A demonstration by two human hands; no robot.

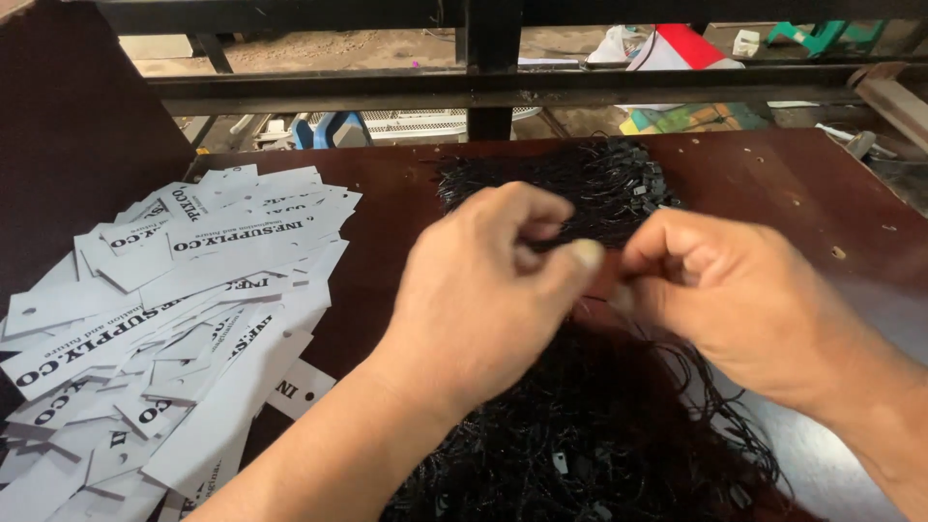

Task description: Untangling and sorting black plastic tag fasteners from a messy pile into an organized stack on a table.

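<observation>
My left hand and my right hand meet above the dark brown table, fingertips pinched close together. Both pinch a thin black string that comes up from the tangle of black tag strings lying under them; the string itself is barely visible between the fingers. A second bundle of black strings with small plastic locks lies just beyond the hands. A wide heap of white paper tags with black print covers the table to the left of my left forearm.
A dark metal rail runs across behind the table's far edge. Beyond it lie a concrete floor, coloured bags and a green stool. A dark board stands at the left. The table's right part shows small holes.
</observation>
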